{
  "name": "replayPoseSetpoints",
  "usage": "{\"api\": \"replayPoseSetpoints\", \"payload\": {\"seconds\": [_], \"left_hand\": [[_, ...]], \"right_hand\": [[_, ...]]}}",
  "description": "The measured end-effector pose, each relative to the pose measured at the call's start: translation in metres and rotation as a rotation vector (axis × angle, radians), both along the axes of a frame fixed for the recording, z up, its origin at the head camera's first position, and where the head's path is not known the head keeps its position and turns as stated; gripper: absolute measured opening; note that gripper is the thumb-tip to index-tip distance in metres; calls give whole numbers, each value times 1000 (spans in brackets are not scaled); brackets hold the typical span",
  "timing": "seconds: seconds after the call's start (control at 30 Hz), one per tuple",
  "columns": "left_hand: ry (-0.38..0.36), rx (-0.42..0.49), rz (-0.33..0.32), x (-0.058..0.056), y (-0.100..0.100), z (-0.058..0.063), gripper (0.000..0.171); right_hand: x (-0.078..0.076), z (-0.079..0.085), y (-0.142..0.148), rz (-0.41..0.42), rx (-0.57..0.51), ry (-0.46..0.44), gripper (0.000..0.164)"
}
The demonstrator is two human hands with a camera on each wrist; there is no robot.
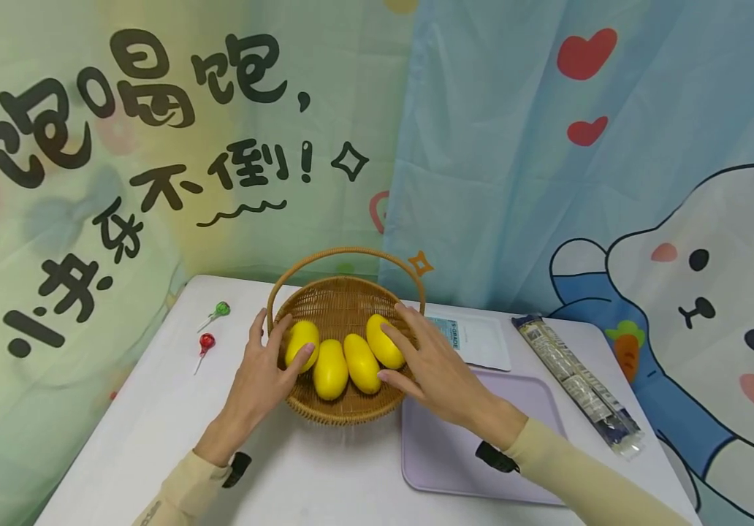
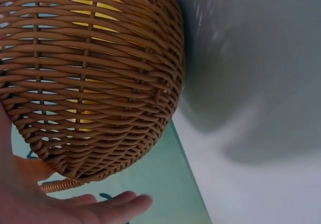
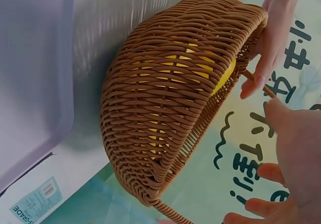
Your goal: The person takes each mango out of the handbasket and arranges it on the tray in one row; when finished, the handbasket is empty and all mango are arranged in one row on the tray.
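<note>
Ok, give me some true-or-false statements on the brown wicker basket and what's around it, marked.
1. Four smooth, yellow, oval fruits lie in the brown wicker basket. True.
2. The basket stands inside the flat lilac tray. False: the tray lies to its right.
3. The green-topped lollipop is farther from the person than the red-topped lollipop. True.
4. The right hand grips the long, shiny packet. False: the packet lies apart, farther right.
5. Yellow shows through the basket's weave. True.
</note>
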State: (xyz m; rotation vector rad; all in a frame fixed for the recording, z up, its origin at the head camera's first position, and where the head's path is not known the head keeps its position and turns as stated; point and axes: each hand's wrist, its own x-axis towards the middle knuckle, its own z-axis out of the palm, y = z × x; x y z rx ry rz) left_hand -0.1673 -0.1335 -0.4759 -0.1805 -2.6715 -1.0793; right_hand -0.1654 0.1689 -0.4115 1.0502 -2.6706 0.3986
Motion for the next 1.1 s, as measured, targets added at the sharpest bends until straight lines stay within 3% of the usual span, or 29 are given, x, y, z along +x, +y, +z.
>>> {"api": "replayPoseSetpoints", "payload": {"seconds": [0.17, 0.5, 0.67, 0.9, 1.1], "left_hand": [[-95, 43, -44, -1, 0, 3, 73], [-241, -2, -122, -2, -5, 15, 88], [-278, 5, -140, -3, -5, 16, 98], [-306, 19, -141, -3, -6, 17, 115], [-303, 17, -137, -3, -6, 17, 118]], "right_hand": [[-8, 5, -3, 15, 26, -28, 66], [-26, 18, -9, 20, 63, -177, 74], [-38, 23, -16, 42, 89, -289, 80], [-60, 34, -27, 26, 180, -525, 82], [-74, 43, -36, 16, 280, -657, 82]]}}
